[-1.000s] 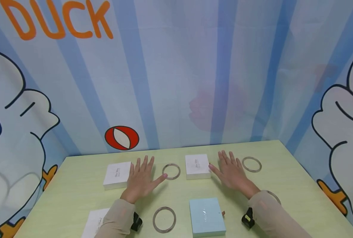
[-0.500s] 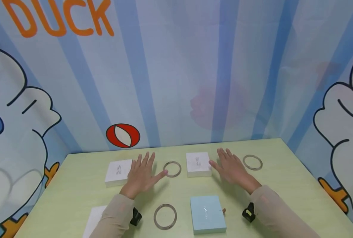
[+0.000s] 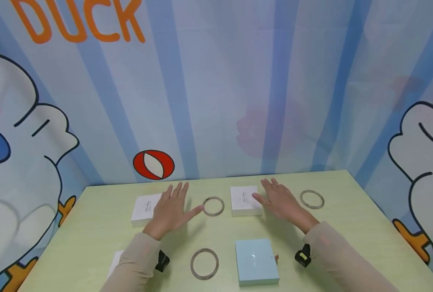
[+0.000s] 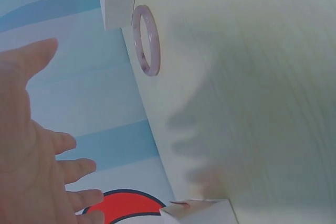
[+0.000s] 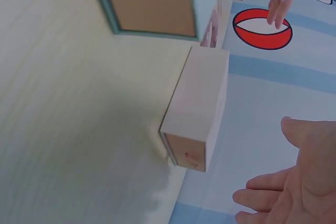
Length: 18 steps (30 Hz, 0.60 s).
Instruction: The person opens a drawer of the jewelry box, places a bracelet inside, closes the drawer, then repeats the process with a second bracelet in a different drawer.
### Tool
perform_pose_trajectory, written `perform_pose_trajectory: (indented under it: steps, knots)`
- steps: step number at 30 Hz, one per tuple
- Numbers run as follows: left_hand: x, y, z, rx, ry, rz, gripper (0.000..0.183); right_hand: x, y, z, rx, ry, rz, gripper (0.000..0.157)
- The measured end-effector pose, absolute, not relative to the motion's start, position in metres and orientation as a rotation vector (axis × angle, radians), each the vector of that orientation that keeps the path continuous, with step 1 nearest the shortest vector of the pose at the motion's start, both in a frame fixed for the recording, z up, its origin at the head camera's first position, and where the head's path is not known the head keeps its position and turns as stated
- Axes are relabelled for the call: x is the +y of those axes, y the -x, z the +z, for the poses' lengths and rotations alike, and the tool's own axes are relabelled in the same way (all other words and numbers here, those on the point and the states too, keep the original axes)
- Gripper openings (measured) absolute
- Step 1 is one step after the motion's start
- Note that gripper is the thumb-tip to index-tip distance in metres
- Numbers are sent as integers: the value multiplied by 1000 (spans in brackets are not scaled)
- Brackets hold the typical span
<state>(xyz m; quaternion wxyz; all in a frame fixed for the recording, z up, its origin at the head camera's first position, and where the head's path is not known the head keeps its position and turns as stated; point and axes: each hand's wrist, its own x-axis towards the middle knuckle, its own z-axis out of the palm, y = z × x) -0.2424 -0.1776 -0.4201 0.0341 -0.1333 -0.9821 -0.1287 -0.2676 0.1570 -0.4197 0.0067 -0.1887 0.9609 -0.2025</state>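
My left hand (image 3: 170,213), fingers straight and spread, hovers above the table beside a white box (image 3: 143,211). Its thumb overlaps the edge of a pale bangle (image 3: 216,215) in the head view, but the left wrist view shows the hand (image 4: 31,150) apart from that bangle (image 4: 154,45). My right hand (image 3: 283,205) is likewise spread and holds nothing. It hovers beside a second white box (image 3: 243,200), clear of that box (image 5: 197,93) in the right wrist view. Another bangle (image 3: 312,208) lies to its right.
A light blue box (image 3: 256,261) with a small brown tab lies at the front, between the forearms. Left of it is another bangle (image 3: 204,279). A further white box (image 3: 115,261) is mostly hidden by the left sleeve (image 3: 136,259). A printed curtain (image 3: 216,89) hangs behind the table.
The head view has shifted slightly. Both hands stay spread; the right hand has moved a little left, its thumb now overlapping the white box in view. The bangle by the right sleeve is now hidden.
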Motion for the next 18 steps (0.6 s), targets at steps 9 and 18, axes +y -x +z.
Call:
perform_pose_trajectory:
  steps: [9,18]
  knots:
    - [-183,237,-410,-3041,427,-344,93,147,265,-405,2974,665,-687,72]
    - [-192,229,-401,-3062,429,-328,95,133,258,-392,2922,749,-740,72]
